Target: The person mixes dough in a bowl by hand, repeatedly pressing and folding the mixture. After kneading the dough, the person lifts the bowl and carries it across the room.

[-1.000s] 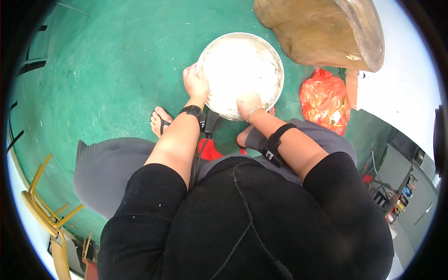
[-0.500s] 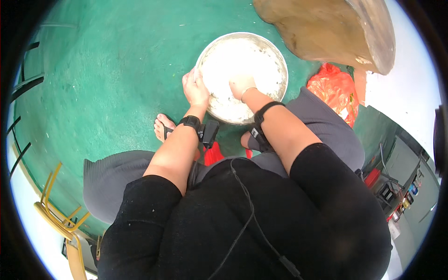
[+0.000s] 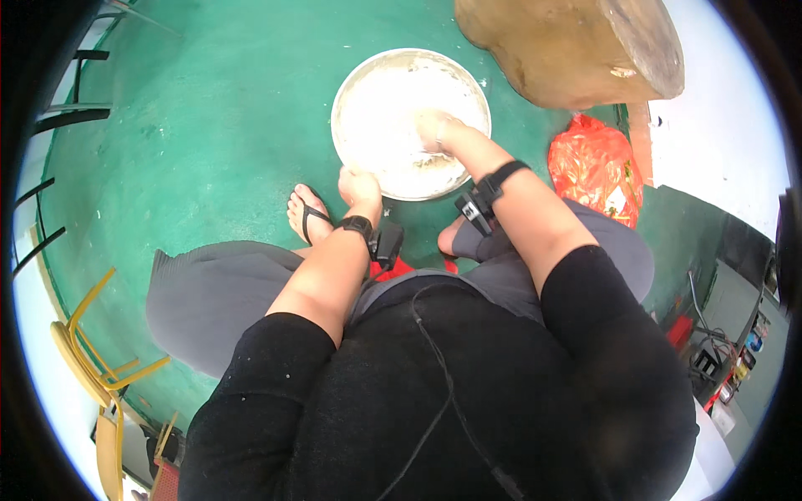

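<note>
A wide, round metal basin (image 3: 337, 138) rests on the floor in front of me. A whitish mass (image 3: 380, 104) fills much of it, so overexposed that its texture is lost, with pale smears along the inner wall. At the near-left rim, my left hand (image 3: 360, 185) is closed on the basin's edge. My right hand (image 3: 431, 129) reaches over the right side into the basin and touches the white mass. Glare hides the right fingers. Both wrists carry black straps with small devices.
On the green floor to the right lies a red plastic bag (image 3: 595, 171). Beyond it stands a large brown wood-like block (image 3: 560, 50). A yellow-framed chair (image 3: 83, 359) is at the left, and dark chair legs (image 3: 75, 117) show farther up. My sandalled foot (image 3: 309, 213) is near the basin.
The basin has shifted a little left. My left hand has gone from its left side to the near-left rim. My right hand stays inside, slightly farther forward. The view has tilted a little.
</note>
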`<act>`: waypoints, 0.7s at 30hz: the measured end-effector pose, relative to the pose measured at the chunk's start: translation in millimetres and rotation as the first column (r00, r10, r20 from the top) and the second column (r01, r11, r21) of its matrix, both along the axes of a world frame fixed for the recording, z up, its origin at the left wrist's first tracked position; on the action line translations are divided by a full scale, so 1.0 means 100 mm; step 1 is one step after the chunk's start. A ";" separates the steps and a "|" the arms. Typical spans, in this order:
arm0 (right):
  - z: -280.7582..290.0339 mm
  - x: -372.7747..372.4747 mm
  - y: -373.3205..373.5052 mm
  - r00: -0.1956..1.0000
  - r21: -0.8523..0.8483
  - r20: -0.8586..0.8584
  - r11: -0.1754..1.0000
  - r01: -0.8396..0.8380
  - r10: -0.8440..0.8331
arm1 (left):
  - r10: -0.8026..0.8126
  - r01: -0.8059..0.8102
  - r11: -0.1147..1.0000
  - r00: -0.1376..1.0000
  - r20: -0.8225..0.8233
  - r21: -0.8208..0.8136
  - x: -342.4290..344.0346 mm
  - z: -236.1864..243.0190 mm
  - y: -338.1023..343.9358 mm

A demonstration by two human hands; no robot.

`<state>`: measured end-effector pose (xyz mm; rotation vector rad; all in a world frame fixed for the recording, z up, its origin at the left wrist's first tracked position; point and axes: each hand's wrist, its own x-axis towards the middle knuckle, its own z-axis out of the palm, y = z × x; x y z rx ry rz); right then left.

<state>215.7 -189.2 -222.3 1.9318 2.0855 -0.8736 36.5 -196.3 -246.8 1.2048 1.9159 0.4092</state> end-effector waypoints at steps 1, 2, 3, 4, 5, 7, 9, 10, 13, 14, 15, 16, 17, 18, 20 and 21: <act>0.00 0.02 -0.01 0.989 0.178 -0.106 0.977 0.121 -0.103 | 0.044 -0.044 0.999 0.999 0.019 -0.005 -0.07 -0.13 -0.04; 0.04 -0.01 0.01 0.989 0.182 -0.121 0.977 0.106 -0.085 | 0.089 -0.088 0.996 0.996 0.028 -0.023 -0.17 -0.23 -0.11; 0.07 0.03 0.00 0.957 0.066 -0.037 0.955 0.290 -0.288 | 0.091 -0.090 0.996 0.996 0.022 -0.026 -0.16 -0.22 -0.16; 0.10 0.05 -0.01 0.882 -0.035 0.068 0.883 0.468 -0.465 | 0.072 -0.075 0.993 0.997 -0.038 -0.087 -0.16 -0.21 -0.23; -0.03 0.07 -0.04 0.885 -0.044 0.061 0.884 0.465 -0.462 | 0.052 -0.066 0.987 0.994 -0.098 -0.148 -0.17 -0.20 -0.30; -0.30 0.37 -0.14 0.911 -0.004 0.134 0.919 0.394 -0.389 | 0.046 -0.044 0.985 0.999 0.011 -0.167 0.01 -0.19 -0.49; -0.42 0.39 -0.06 0.884 -0.028 0.173 0.895 0.446 -0.435 | -0.015 0.003 0.951 0.999 -0.039 -0.309 0.03 -0.17 -0.56; -0.46 0.36 -0.02 0.854 -0.047 0.217 0.869 0.493 -0.473 | 0.055 -0.049 0.944 0.998 0.012 -0.327 0.01 -0.19 -0.49; -0.50 0.17 0.15 0.819 -0.003 0.196 0.835 0.550 -0.539 | 0.035 -0.043 0.992 0.997 0.067 0.122 -0.32 -0.26 0.08; -0.63 0.34 0.12 0.807 0.001 0.214 0.826 0.564 -0.551 | 0.022 0.021 0.908 0.995 -0.096 0.419 -0.19 -0.21 0.25; -0.85 0.80 -0.06 0.842 0.014 0.292 0.883 0.470 -0.453 | -0.062 0.052 0.911 0.998 0.010 0.409 0.13 -0.07 0.40; -0.92 1.04 -0.11 0.881 0.013 0.340 0.939 0.345 -0.328 | -0.133 0.067 0.854 0.987 0.092 0.516 0.27 -0.02 0.60; -0.91 0.87 -0.04 0.893 -0.003 0.320 0.942 0.335 -0.316 | -0.122 0.071 0.859 0.990 0.068 0.507 0.20 0.00 0.68; -0.78 0.55 0.11 0.861 -0.027 0.267 0.889 0.457 -0.434 | -0.201 0.118 0.885 0.969 0.141 0.449 0.06 0.03 0.79; -0.47 0.24 0.33 0.810 -0.047 0.224 0.824 0.565 -0.542 | -0.360 0.251 0.851 0.918 0.164 0.461 -0.07 0.05 0.95; -0.41 0.27 0.32 0.777 -0.040 0.228 0.792 0.610 -0.587 | -0.364 0.253 0.853 0.915 0.173 0.456 -0.01 0.07 0.96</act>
